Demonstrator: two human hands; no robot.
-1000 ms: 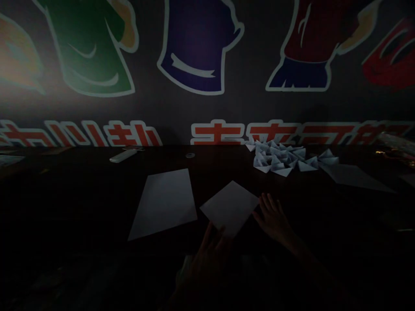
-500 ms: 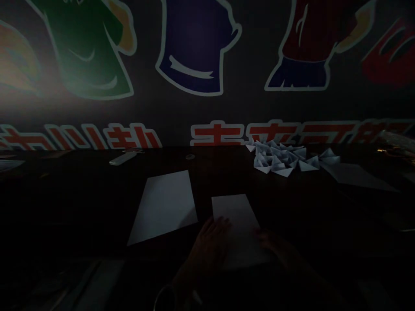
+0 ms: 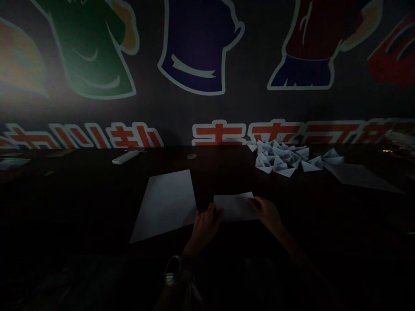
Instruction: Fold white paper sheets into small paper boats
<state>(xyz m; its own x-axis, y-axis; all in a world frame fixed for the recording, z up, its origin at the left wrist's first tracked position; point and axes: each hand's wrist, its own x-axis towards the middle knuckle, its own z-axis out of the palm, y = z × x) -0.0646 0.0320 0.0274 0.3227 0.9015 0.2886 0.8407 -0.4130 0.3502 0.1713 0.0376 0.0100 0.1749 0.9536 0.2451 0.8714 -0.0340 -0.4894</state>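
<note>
A white sheet of paper [image 3: 236, 208] lies on the dark table, its near edge brought up to the far edge so that it is doubled over. My left hand [image 3: 206, 222] grips its left side with the fingers curled. At the far right corner my right hand [image 3: 266, 212] pinches the paper between thumb and fingers. Left of my left hand rests another white sheet [image 3: 165, 205], flat on the table and close to the knuckles. A watch [image 3: 171, 271] is on my left wrist. Dim light hides finger detail.
Several folded paper pieces [image 3: 279, 160] are heaped at the back right, beside a flat grey-looking sheet [image 3: 359, 176]. A white-handled tool [image 3: 126, 157] and a small round disc [image 3: 192, 156] lie near the wall [image 3: 181, 108], which carries painted figures and red lettering.
The paper between my hands has gone from a long flat strip to a shorter doubled shape. Both hands have moved away from me, and the right one now pinches the far corner.
</note>
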